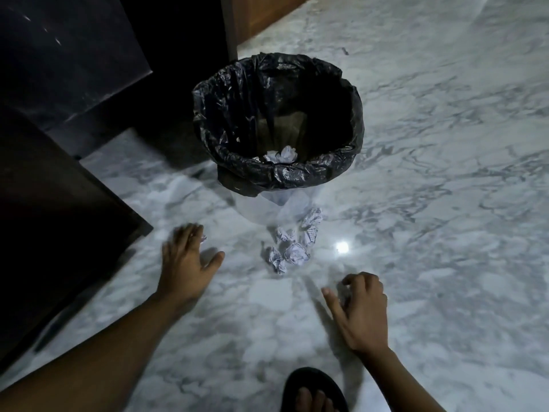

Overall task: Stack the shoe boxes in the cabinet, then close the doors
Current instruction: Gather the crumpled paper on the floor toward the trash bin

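Note:
No shoe box shows in the head view. My left hand [187,257] reaches over the marble floor with its fingers stretched forward and thumb spread; its fingertips touch a small crumpled paper [203,238]. My right hand [361,310] hovers low at the lower right, its fingers curled and thumb out around a pale, blurred crumpled paper [341,296]. Dark wooden furniture panels [59,203] stand at the left; whether they belong to the cabinet I cannot tell.
A bin with a black liner [279,171] stands ahead, with crumpled paper [282,156] inside. Several paper balls [295,251] lie on the floor [445,203] in front of it. My sandalled foot [313,394] is at the bottom edge.

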A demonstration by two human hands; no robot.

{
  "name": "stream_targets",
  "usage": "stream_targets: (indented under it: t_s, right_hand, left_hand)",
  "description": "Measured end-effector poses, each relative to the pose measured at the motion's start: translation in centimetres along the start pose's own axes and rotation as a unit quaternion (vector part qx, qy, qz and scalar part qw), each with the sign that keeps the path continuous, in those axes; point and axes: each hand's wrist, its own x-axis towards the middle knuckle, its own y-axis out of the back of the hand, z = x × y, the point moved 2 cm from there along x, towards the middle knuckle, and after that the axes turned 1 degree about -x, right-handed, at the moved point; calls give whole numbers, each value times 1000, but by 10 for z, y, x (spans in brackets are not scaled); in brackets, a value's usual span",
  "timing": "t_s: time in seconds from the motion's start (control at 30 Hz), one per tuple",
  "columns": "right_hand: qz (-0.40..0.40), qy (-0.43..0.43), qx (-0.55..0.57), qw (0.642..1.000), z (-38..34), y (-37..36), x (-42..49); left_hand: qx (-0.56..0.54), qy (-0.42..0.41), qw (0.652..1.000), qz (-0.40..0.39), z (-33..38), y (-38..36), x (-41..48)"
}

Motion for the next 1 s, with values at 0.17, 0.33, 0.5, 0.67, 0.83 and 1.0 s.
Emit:
stream_targets:
  t_s: [0.17,0.33,0.5,0.67,0.83,1.0]
  right_hand:
    - [-36,39,-46,998,-11,-13,23]
    - [-97,122,17,988,-17,-14,78]
    - [-139,217,14,966,-24,-22,108]
    - [-120,249,30,961,-26,-25,111]
    - [-137,260,54,954,-27,-26,124]
    - [-142,311,6,940,-29,-26,123]
  left_hand:
    - [9,-134,991,-15,43,-20,-36]
    - [-2,-223,972,-69,88,-34,-39]
    - [73,-286,949,-108,112,-40,-13]
    - [80,-330,938,-69,114,-49,-2]
    - [74,-343,936,-30,118,-54,-3]
    - [23,-332,943,-3,117,-57,-5]
